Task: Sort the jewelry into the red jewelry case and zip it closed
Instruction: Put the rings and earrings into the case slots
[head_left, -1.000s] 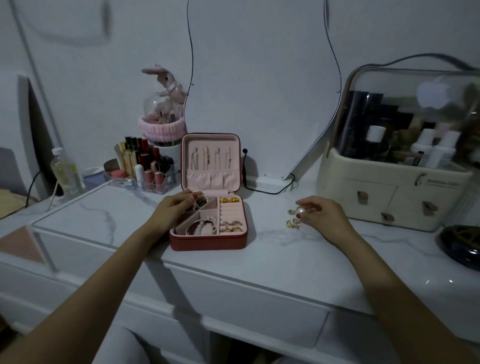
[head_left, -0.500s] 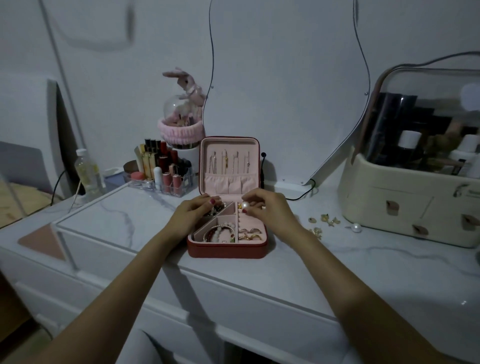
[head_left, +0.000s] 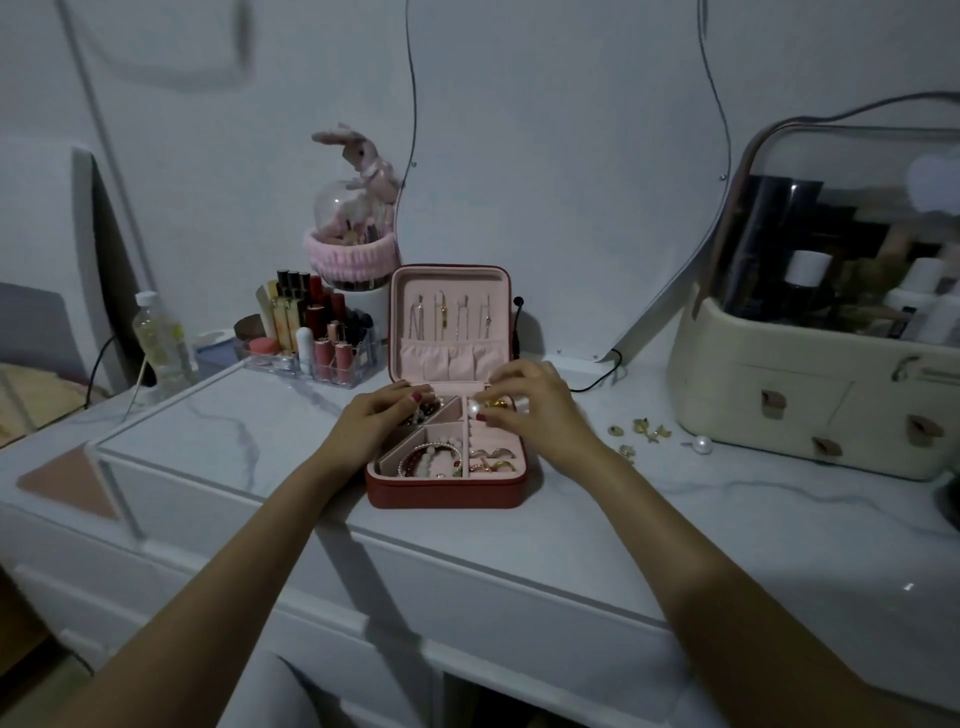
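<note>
From the head camera, I am pinching a round, glossy pearl earring (head_left: 473, 408) in my right hand (head_left: 535, 410) over the back compartments of the red jewelry case (head_left: 447, 486), which is sitting open on the marble-veined tabletop (head_left: 260, 447). My left hand (head_left: 379, 421) is curling its fingers over the case's back-left pocket of dark beads. Small gold pieces (head_left: 641, 431) and another pearl (head_left: 702, 444) are lying loose to the right.

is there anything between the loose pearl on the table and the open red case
Nothing visible blocks it. The loose pearl lies right of the red case; only small gold pieces sit on the tabletop between them.
</note>
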